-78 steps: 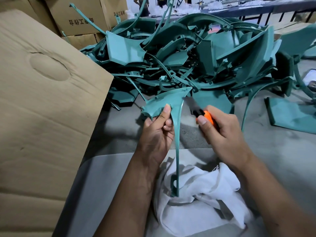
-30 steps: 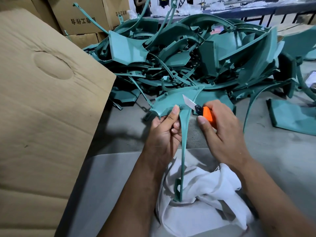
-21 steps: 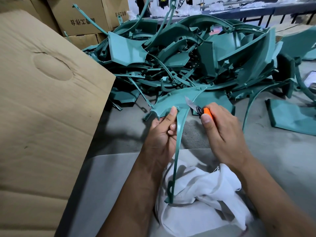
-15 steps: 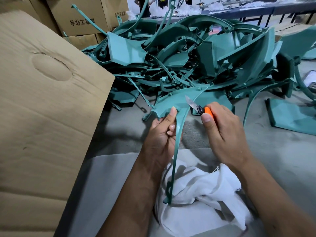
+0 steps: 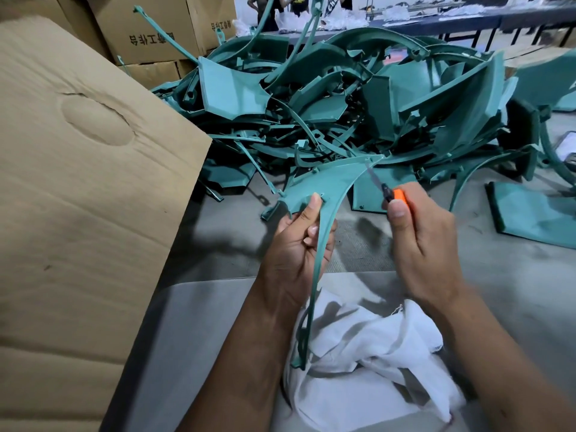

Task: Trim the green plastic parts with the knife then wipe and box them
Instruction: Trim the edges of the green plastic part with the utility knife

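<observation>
My left hand (image 5: 294,244) grips a green plastic part (image 5: 327,185), a flat pointed plate with a long thin curved leg that runs down to the white cloth (image 5: 367,353). My right hand (image 5: 420,244) holds an orange-handled knife (image 5: 393,196). Its blade points up and left and lies against the part's right edge, near the upper tip. The cloth lies crumpled under both forearms. A big heap of green plastic parts (image 5: 343,98) fills the table beyond my hands.
A large open cardboard box flap (image 5: 87,182) stands at the left. More cardboard boxes (image 5: 149,29) are stacked at the back left. A flat green part (image 5: 536,213) lies at the right on the grey table (image 5: 218,251). People stand far behind.
The knife blade has slid up along the part's right edge toward the upper tip. My left hand keeps its grip, and the part has tilted slightly.
</observation>
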Motion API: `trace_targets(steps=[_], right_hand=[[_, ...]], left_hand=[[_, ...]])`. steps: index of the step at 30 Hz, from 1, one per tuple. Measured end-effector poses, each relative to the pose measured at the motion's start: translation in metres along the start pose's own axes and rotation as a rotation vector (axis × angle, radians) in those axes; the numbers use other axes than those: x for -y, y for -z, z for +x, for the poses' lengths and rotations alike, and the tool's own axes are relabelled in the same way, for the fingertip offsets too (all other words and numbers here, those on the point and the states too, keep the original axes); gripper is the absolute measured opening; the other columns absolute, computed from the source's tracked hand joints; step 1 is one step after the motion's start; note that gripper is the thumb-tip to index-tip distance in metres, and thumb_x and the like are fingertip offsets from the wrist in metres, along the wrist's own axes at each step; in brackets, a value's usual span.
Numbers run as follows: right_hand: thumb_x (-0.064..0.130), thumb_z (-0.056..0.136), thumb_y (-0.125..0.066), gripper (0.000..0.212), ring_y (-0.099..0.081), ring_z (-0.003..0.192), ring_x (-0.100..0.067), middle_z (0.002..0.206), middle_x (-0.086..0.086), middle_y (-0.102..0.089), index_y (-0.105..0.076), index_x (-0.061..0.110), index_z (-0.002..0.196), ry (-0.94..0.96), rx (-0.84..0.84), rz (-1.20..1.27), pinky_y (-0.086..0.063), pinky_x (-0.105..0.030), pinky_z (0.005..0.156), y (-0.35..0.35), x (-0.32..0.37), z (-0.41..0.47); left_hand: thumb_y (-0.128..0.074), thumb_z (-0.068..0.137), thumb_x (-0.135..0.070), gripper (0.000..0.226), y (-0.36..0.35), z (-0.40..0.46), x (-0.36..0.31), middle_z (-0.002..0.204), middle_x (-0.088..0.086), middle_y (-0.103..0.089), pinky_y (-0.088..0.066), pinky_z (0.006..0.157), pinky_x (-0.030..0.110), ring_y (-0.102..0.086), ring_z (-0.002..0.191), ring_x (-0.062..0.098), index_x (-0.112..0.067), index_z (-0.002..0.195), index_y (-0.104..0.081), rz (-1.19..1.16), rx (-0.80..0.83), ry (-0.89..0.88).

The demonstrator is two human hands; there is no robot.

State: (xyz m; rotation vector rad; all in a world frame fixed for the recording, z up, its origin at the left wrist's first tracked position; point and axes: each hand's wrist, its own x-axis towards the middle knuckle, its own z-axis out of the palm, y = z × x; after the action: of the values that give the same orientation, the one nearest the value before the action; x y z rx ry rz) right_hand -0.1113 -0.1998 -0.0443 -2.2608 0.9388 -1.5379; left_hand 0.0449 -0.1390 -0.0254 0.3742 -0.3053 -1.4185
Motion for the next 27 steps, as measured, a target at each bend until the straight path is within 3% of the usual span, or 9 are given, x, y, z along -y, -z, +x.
trace_targets(steps=[3, 8, 12, 15, 19, 22, 27], right_hand=[[0.047, 0.111, -0.026, 0.048, -0.042, 0.064, -0.012, 0.071, 0.006, -0.04, -0.044, 0.014, 0.083, 0.104, 0.11, 0.046, -0.028, -0.024, 0.06, -0.009, 0.009, -0.003], [0.05, 0.111, -0.022, 0.048, -0.04, 0.063, -0.02, 0.07, 0.003, -0.04, -0.042, 0.016, 0.083, 0.13, 0.145, -0.004, -0.033, -0.039, 0.057, -0.011, 0.008, -0.004], [0.048, 0.11, -0.023, 0.044, -0.041, 0.064, -0.022, 0.072, 0.002, -0.042, -0.044, 0.018, 0.086, 0.136, 0.14, -0.018, -0.035, -0.043, 0.058, -0.01, 0.009, -0.005], [0.046, 0.11, -0.029, 0.046, -0.042, 0.068, -0.02, 0.075, 0.002, -0.046, -0.053, 0.012, 0.089, 0.14, 0.14, -0.031, -0.035, -0.036, 0.062, -0.011, 0.011, -0.004], [0.041, 0.111, -0.032, 0.043, -0.047, 0.061, -0.019, 0.069, -0.001, -0.051, -0.053, 0.009, 0.091, 0.074, 0.077, 0.094, -0.036, -0.027, 0.058, -0.007, 0.01, -0.005], [0.034, 0.113, -0.036, 0.029, -0.058, 0.059, -0.014, 0.066, 0.003, -0.06, -0.052, 0.013, 0.1, -0.068, 0.033, 0.169, -0.037, -0.017, 0.054, -0.01, 0.008, -0.005], [0.021, 0.11, -0.047, 0.019, -0.057, 0.067, -0.023, 0.08, -0.003, -0.064, -0.056, 0.01, 0.122, -0.1, 0.046, -0.056, -0.042, -0.038, 0.064, -0.014, 0.0, -0.005]], left_hand=[[-0.061, 0.086, -0.009, 0.012, -0.001, -0.001, 0.0, 0.073, -0.002, -0.029, -0.037, 0.035, 0.01, -0.039, 0.039, 0.0, -0.007, 0.094, -0.051, 0.019, 0.011, -0.028], [-0.059, 0.085, -0.01, 0.019, 0.003, 0.002, -0.001, 0.077, -0.002, -0.031, -0.037, 0.036, 0.01, -0.039, 0.04, 0.001, -0.006, 0.102, -0.052, 0.016, -0.009, 0.0], [-0.058, 0.084, -0.008, 0.013, 0.005, 0.004, -0.002, 0.077, -0.001, -0.033, -0.034, 0.035, 0.01, -0.041, 0.039, 0.001, -0.004, 0.095, -0.051, -0.016, -0.017, 0.043], [-0.058, 0.086, -0.006, 0.008, 0.005, 0.004, -0.003, 0.076, 0.0, -0.033, -0.035, 0.035, 0.011, -0.042, 0.04, 0.002, -0.004, 0.09, -0.051, -0.026, -0.017, 0.049], [-0.073, 0.076, -0.005, 0.028, 0.006, 0.004, -0.003, 0.072, -0.001, -0.035, -0.035, 0.036, 0.011, -0.04, 0.042, 0.001, -0.005, 0.093, -0.051, -0.019, 0.014, 0.028], [-0.063, 0.087, -0.008, 0.014, 0.005, 0.004, -0.003, 0.074, -0.001, -0.028, -0.035, 0.036, 0.01, -0.038, 0.041, 0.0, -0.006, 0.092, -0.05, 0.025, 0.0, 0.016], [-0.061, 0.085, -0.011, 0.011, 0.003, 0.002, 0.0, 0.067, -0.002, -0.031, -0.034, 0.035, 0.01, -0.037, 0.039, 0.0, -0.009, 0.088, -0.051, 0.129, -0.064, -0.016]])
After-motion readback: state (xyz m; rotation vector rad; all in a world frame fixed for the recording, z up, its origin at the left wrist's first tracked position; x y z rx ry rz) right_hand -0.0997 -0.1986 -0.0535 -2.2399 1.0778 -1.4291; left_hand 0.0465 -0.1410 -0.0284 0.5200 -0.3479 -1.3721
